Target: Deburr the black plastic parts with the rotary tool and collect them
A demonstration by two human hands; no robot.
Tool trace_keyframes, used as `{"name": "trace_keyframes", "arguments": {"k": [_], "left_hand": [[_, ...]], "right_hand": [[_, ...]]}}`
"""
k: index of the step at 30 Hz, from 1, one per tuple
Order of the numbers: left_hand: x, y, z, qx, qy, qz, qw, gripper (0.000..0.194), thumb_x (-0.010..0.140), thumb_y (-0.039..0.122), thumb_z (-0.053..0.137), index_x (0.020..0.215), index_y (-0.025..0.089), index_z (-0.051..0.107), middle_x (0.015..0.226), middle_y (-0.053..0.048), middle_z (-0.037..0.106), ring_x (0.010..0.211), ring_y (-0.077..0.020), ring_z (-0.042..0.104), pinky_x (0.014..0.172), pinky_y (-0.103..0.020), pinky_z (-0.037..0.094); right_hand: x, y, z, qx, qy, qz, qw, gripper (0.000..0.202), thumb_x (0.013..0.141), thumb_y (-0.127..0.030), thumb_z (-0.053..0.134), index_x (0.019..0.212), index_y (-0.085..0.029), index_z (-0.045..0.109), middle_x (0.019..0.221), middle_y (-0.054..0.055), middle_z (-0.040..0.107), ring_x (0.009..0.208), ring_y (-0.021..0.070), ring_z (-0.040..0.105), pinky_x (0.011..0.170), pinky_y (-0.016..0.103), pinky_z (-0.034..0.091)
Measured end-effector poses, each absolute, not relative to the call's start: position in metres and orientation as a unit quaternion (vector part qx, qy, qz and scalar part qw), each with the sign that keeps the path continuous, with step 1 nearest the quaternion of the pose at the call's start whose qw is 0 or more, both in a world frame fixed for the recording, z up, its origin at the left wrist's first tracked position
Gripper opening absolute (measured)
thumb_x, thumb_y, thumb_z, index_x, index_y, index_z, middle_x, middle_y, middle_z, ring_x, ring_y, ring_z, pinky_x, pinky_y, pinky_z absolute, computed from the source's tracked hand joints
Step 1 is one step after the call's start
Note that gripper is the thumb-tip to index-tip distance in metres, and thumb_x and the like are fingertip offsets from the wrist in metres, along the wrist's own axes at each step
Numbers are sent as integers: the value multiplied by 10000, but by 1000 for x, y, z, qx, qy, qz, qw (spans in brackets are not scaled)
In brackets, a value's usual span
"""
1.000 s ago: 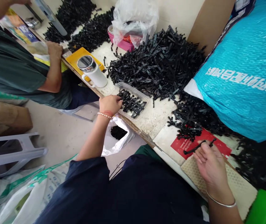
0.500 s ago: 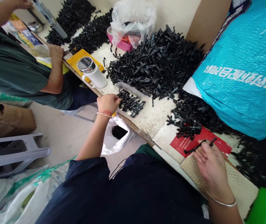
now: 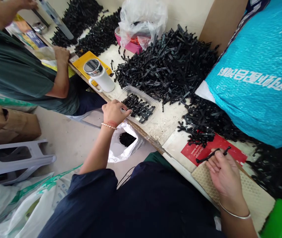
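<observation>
the left hand hides one end of the clear tub; whether its fingertips pinch anything, i cannot tell. small black parts overlap inside, slim with rounded ends. over the red card, the right hand grasps a thin black piece, its middle partly covered by fingertips.

A navy short-sleeved top is worn. The left wrist is circled by a pale beaded bracelet, the right wrist by a silver bangle.
</observation>
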State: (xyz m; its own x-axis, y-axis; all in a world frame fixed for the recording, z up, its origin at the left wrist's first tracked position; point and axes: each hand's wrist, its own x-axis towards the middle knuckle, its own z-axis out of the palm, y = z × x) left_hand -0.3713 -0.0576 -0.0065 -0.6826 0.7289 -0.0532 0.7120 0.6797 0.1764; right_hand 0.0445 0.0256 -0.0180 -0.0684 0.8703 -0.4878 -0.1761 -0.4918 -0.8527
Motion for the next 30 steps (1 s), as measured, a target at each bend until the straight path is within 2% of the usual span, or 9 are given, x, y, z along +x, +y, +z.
{"name": "trace_keyframes", "arguments": {"k": [7, 13, 21, 30], "left_hand": [[-371, -56, -3, 406, 911, 45, 57, 258, 867, 491, 700, 884, 272, 835, 1260, -120, 749, 1303, -442, 579, 1095, -608, 394], [-375, -56, -3, 392, 917, 48, 62, 275, 853, 527, 714, 878, 279, 830, 1287, -107, 774, 1326, -432, 573, 1101, -602, 398], [-376, -52, -12, 400, 913, 67, 41, 227, 874, 369, 649, 863, 267, 851, 1324, -118, 795, 1326, -432, 594, 1132, -632, 365], [-381, -51, -13, 393, 916, 73, 28, 254, 893, 352, 608, 870, 265, 845, 1319, -111, 797, 1318, -421, 607, 1131, -624, 368]], "right_hand": [[41, 25, -15, -554, -312, 663, 396, 584, 543, -467, 1075, 759, -191, 608, 539, -130, 400, 432, -7, 333, 400, 102, 318], [43, 23, -14, -555, -308, 660, 401, 593, 543, -464, 1076, 735, -196, 584, 540, -130, 393, 429, -6, 328, 391, 102, 313], [42, 22, -15, -553, -320, 662, 391, 538, 588, -479, 1056, 782, -197, 641, 542, -126, 391, 444, -1, 329, 415, 108, 337], [41, 20, -21, -560, -303, 670, 381, 582, 554, -467, 1070, 786, -205, 606, 544, -135, 390, 430, -6, 328, 397, 105, 305]]}}
